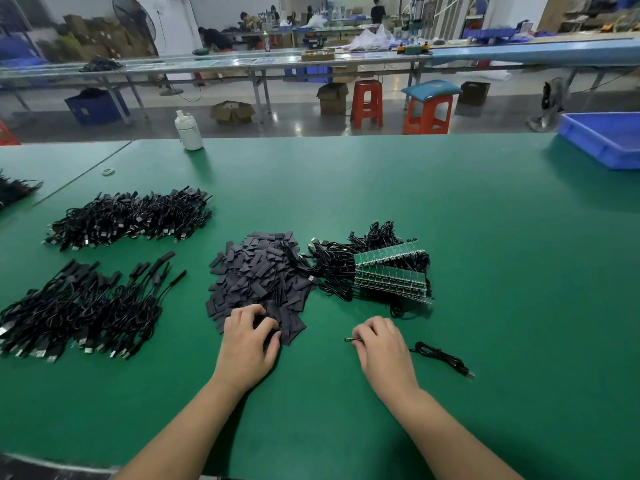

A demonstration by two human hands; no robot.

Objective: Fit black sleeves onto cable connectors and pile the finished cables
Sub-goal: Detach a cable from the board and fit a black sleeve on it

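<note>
My right hand (381,348) pinches a cable (440,356) near the bench's front edge, its metal connector (349,339) poking left. My left hand (247,344) curls into the sleeve heap (258,277); I should lift one sleeve only, mouth toward the connector.

Green worktable (450,202), glossy grey floor (294,123), orange stools (366,103), long benches (207,65), stacked cardboard boxes (100,38)
</note>
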